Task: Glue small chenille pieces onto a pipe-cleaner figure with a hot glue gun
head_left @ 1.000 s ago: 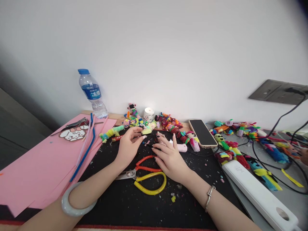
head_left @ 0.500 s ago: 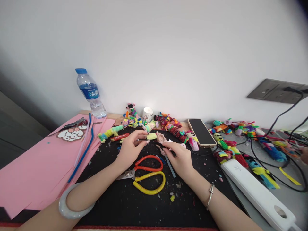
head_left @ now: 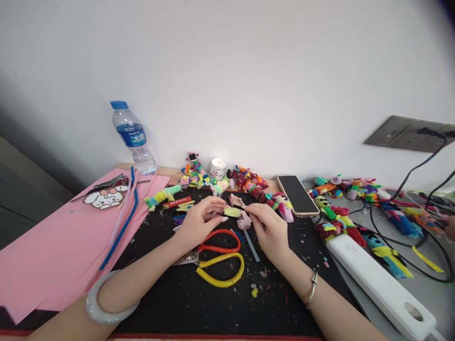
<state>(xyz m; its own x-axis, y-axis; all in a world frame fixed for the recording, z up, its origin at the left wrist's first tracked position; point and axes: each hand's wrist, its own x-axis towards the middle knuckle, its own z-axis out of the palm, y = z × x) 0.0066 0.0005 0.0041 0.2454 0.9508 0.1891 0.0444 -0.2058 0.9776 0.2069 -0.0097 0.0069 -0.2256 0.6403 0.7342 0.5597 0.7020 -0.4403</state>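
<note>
My left hand (head_left: pixel 199 222) is closed, pinching a short, fuzzy yellow-green pipe cleaner piece (head_left: pixel 232 212) at its fingertips. Opposite it, my right hand (head_left: pixel 268 227) is closed too, thumb and fingers pressed together near the piece's right end; what they pinch is too small and dark to name. Between the hands stands a pale pink device (head_left: pixel 243 220), probably a glue gun, with a translucent stick (head_left: pixel 251 246) pointing towards me. Behind it lies a crumpled brownish-pink scrap (head_left: pixel 236 201). Scissors with red and yellow handles (head_left: pixel 220 284) lie below my left hand, their blades partly covered by my forearm.
Pink sheets (head_left: pixel 42 255) carry pipe cleaners (head_left: pixel 121 237) at left, near a water bottle (head_left: pixel 131 135). Fuzzy dolls (head_left: pixel 254 187) line the back around a white paper cup (head_left: pixel 218 168). A phone (head_left: pixel 297 195), white power strip (head_left: pixel 380 284) and cables are at right.
The yellow-green piece has moved right and slightly down with my left hand. My right fingers have shifted slightly right and up, uncovering more of the pale pink device.
</note>
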